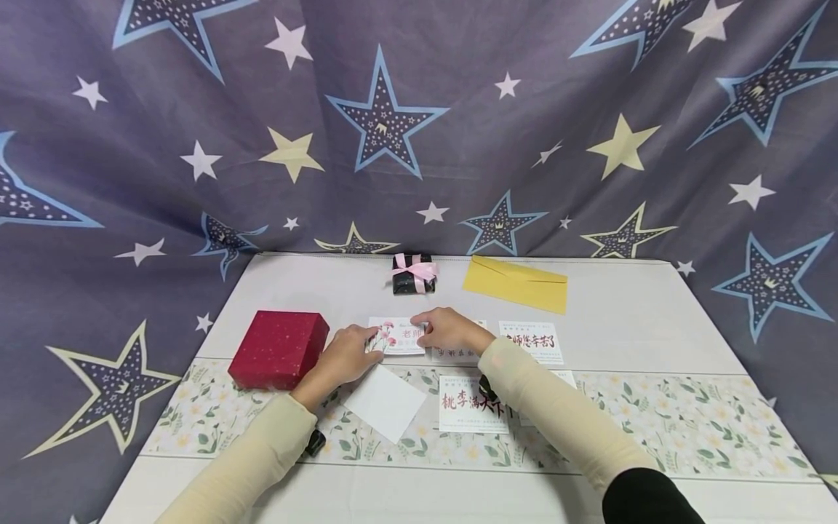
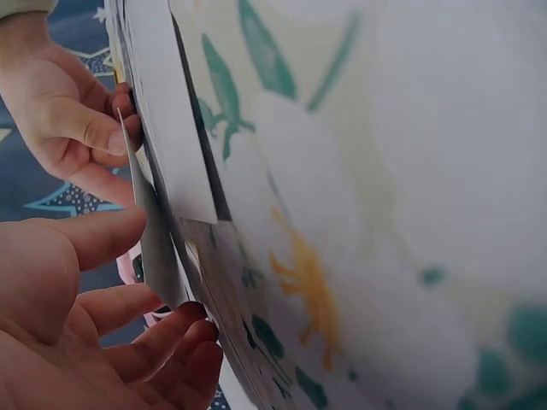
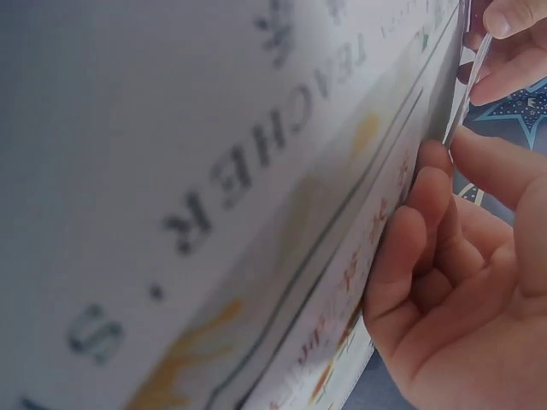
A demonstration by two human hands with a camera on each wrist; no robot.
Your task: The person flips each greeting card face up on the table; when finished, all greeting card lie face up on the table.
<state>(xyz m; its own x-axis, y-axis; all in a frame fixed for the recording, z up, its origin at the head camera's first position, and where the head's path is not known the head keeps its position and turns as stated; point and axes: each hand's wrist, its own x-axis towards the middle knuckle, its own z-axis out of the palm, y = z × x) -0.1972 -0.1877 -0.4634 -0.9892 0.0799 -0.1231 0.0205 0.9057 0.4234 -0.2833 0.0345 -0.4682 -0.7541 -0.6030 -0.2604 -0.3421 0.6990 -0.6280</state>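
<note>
A small greeting card (image 1: 398, 336) with pink flowers and pink Chinese characters is held between both hands, slightly above the table surface. My left hand (image 1: 345, 353) pinches its left edge, the thumb and fingers on either side of it. Its right end is pinched by my right hand (image 1: 450, 331). In the left wrist view the card (image 2: 156, 243) appears nearly edge-on, bridging the two hands. The right wrist view shows the right hand (image 3: 470, 256) with thumb and forefinger meeting at the card's edge. Just below lies a blank white card (image 1: 386, 402), turned at an angle.
Cards with dark red lettering (image 1: 470, 404) (image 1: 532, 342) lie to the right, some partly covered by the right arm. A red box (image 1: 279, 349) stands left of the left hand. Behind are a black gift box with pink ribbon (image 1: 414, 274) and a yellow envelope (image 1: 516, 284).
</note>
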